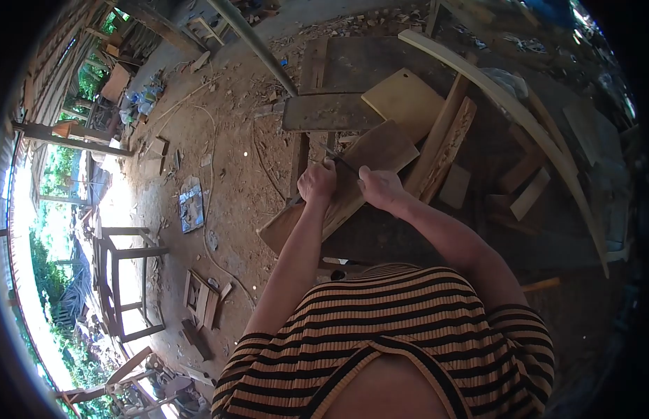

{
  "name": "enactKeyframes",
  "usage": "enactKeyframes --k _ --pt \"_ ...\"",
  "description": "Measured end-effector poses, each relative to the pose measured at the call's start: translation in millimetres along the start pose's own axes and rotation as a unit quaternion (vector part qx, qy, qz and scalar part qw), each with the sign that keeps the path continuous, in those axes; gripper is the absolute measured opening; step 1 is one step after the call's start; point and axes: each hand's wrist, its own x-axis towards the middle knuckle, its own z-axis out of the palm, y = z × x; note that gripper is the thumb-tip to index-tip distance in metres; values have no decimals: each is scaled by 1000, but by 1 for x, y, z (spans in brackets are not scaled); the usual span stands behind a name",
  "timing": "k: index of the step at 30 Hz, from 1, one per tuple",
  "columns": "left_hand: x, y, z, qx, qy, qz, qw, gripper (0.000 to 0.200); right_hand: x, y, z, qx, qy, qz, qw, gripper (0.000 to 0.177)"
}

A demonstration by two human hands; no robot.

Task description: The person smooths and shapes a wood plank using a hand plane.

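Observation:
A wide wooden board [381,155] lies slantwise on the dark workbench [338,112], its near left end sticking out past the bench edge. Over this board both hands grip a thin dark tool [347,165], too small to identify. My left hand [317,181] is closed round its left end, near the board's left edge. Closed on the other end is my right hand [380,187], above the middle of the board. A lighter panel with a small hole [406,105] lies just beyond the board.
Long timber pieces [446,140] lie right of the board, with a long curved strip [506,105] farther right. Short offcuts [530,194] are scattered on the right. On the left are a wooden frame stand [139,253], a cord on the dirt floor and a slanting pole [258,49].

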Motion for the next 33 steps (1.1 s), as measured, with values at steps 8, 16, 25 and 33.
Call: enactKeyframes --k 8,16,25,33 --pt "3 -3 1 3 -13 -27 1000 50 -24 4 -4 -3 21 -14 1000 14" --pt "1 2 -6 0 -25 -23 999 49 17 -4 2 -27 -2 -7 1000 8" --pt "4 -1 -4 -2 -30 -31 999 50 -31 3 -25 -28 -26 -10 999 9" --pt "2 -1 1 2 -13 -10 1000 52 45 0 17 -1 22 -17 1000 17"
